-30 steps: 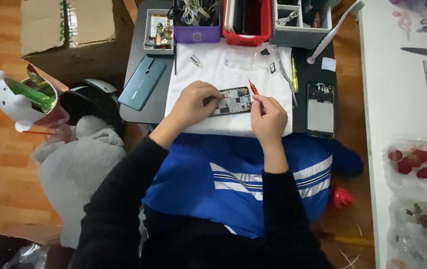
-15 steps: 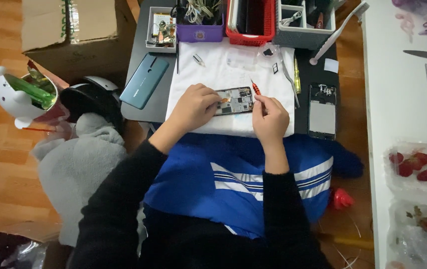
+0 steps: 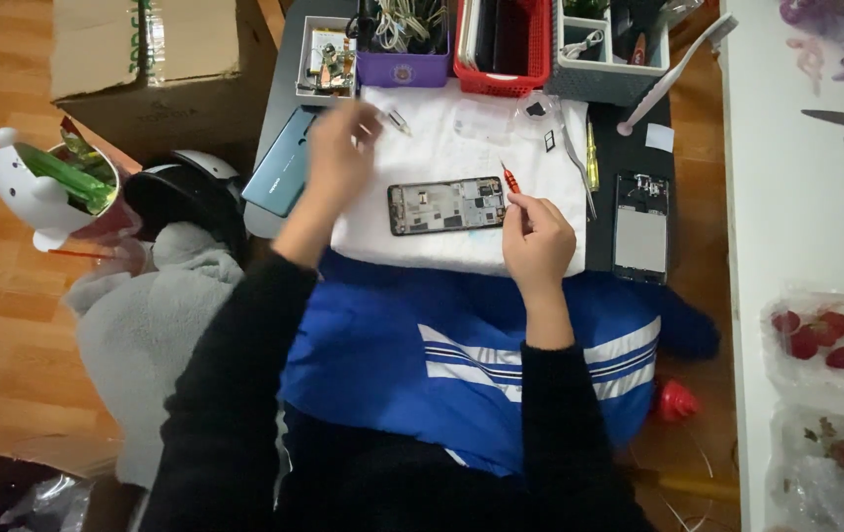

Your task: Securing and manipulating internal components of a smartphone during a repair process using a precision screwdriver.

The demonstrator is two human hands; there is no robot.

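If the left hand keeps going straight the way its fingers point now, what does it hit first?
The left hand is blurred, raised above the white cloth, its fingers pointing up-right. First in that line looks to be the small tool lying on the cloth, then the purple bin. Height is unclear, so it may pass above.

A small dark table [image 3: 629, 148] carries a white cloth [image 3: 461, 148] at its centre, a teal phone back cover [image 3: 282, 163] at nine o'clock, a grey phone frame [image 3: 642, 227] at three o'clock, and purple, red and grey bins along twelve o'clock.
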